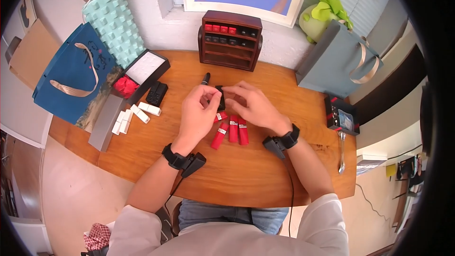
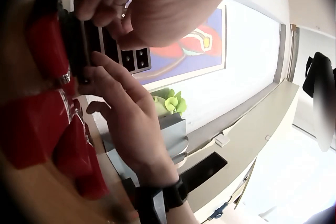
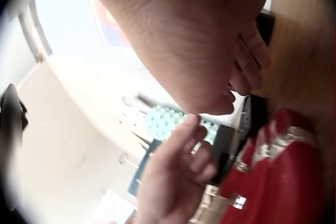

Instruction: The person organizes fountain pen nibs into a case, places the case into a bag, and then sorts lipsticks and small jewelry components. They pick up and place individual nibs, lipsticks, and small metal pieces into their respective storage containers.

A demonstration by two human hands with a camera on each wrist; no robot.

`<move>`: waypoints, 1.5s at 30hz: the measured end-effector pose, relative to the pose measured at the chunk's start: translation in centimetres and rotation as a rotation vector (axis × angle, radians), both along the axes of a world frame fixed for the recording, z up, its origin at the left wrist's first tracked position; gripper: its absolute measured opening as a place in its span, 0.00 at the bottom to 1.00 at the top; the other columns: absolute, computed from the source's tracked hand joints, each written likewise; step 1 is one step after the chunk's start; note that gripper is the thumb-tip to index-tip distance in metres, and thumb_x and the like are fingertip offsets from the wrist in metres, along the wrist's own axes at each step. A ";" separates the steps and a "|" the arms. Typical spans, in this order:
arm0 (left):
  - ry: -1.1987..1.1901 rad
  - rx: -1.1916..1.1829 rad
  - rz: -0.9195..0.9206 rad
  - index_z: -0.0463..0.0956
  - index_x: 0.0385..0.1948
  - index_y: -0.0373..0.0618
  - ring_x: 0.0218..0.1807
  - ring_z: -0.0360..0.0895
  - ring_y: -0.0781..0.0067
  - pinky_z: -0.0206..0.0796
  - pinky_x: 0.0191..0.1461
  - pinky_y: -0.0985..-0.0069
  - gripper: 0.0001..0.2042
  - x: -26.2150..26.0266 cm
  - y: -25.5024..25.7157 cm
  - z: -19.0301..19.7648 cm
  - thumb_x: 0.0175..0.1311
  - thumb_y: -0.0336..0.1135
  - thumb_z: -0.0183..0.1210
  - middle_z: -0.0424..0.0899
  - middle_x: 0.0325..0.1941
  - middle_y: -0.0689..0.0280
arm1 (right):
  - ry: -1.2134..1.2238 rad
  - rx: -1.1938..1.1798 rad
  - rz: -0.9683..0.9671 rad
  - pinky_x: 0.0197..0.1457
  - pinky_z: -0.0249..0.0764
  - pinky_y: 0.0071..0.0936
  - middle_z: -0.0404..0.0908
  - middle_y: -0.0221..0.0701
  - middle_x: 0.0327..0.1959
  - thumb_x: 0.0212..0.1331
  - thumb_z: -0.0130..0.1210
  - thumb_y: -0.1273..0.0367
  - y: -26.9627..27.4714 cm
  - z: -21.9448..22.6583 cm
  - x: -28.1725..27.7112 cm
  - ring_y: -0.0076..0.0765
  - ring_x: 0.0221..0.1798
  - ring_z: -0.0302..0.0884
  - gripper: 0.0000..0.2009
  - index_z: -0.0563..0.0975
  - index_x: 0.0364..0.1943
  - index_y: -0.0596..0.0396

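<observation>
In the head view my left hand [image 1: 196, 114] curls with thumb and index together, pinching a small shiny thing [image 2: 126, 6], mostly hidden by the fingers. My right hand [image 1: 256, 108] is just right of it, fingers loosely bent, beside a black case [image 1: 221, 100]; contact is unclear. Several red tubes [image 1: 233, 129] with silvery labels lie on the wooden table below the hands. Beyond the left hand a black tube [image 1: 206, 78] lies on the table.
A dark wooden rack [image 1: 230, 52] holding red and black items stands at the back. White boxes [image 1: 140, 113], a black case [image 1: 157, 93] and an open box [image 1: 147, 68] sit left, near a blue bag [image 1: 71, 73]. A grey bag [image 1: 332, 61] and spoon [image 1: 341, 154] are right.
</observation>
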State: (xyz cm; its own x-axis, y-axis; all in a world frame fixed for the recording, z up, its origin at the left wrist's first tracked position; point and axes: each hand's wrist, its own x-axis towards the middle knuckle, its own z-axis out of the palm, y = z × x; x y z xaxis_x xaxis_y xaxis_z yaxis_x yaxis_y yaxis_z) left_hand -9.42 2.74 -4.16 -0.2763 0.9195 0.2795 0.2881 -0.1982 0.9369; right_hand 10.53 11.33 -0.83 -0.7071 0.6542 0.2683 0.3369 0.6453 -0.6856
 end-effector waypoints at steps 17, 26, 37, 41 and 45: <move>0.549 -0.080 0.274 0.88 0.43 0.32 0.49 0.89 0.43 0.80 0.53 0.54 0.16 -4.3 4.3 -2.0 0.71 0.40 0.74 0.90 0.44 0.47 | 0.031 0.080 0.036 0.65 0.83 0.40 0.83 0.42 0.60 0.76 0.64 0.69 1.3 -3.4 0.0 0.49 0.59 0.86 0.16 0.88 0.63 0.52; -0.176 -0.105 -0.062 0.88 0.52 0.36 0.46 0.88 0.74 0.81 0.49 0.71 0.12 -0.4 1.4 2.6 0.77 0.35 0.71 0.92 0.48 0.63 | 0.229 0.051 -0.071 0.64 0.83 0.42 0.83 0.46 0.60 0.71 0.70 0.68 -2.2 0.0 1.7 0.53 0.61 0.86 0.30 0.77 0.77 0.55; -0.566 -0.315 -0.488 0.80 0.63 0.35 0.58 0.92 0.63 0.87 0.63 0.67 0.14 1.7 -1.1 2.4 0.84 0.32 0.63 0.91 0.57 0.55 | 0.487 -0.227 0.061 0.64 0.84 0.34 0.91 0.38 0.60 0.75 0.66 0.76 -3.0 -3.6 4.7 0.37 0.58 0.91 0.19 0.85 0.67 0.60; -0.553 -0.252 -0.534 0.74 0.70 0.35 0.60 0.92 0.58 0.88 0.63 0.65 0.18 2.0 -1.1 2.6 0.87 0.32 0.59 0.91 0.59 0.50 | 0.729 -0.576 0.049 0.62 0.84 0.30 0.92 0.35 0.57 0.81 0.63 0.73 -2.8 -4.6 4.4 0.27 0.57 0.89 0.15 0.84 0.66 0.61; -0.481 -0.186 -0.510 0.74 0.72 0.37 0.58 0.93 0.59 0.87 0.62 0.65 0.18 1.9 -1.1 2.0 0.88 0.31 0.56 0.91 0.58 0.50 | 0.722 -0.664 0.033 0.59 0.84 0.27 0.93 0.35 0.54 0.82 0.62 0.71 -1.8 -5.1 5.2 0.26 0.55 0.89 0.14 0.83 0.65 0.61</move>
State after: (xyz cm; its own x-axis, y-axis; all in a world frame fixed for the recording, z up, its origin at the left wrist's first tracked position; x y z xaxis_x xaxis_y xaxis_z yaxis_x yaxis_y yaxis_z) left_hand -7.55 1.67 -2.12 0.1468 0.9873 0.0610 -0.2498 -0.0227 0.9680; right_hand 15.74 9.51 -5.95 -0.5385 0.8113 0.2277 -0.3170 0.0554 -0.9468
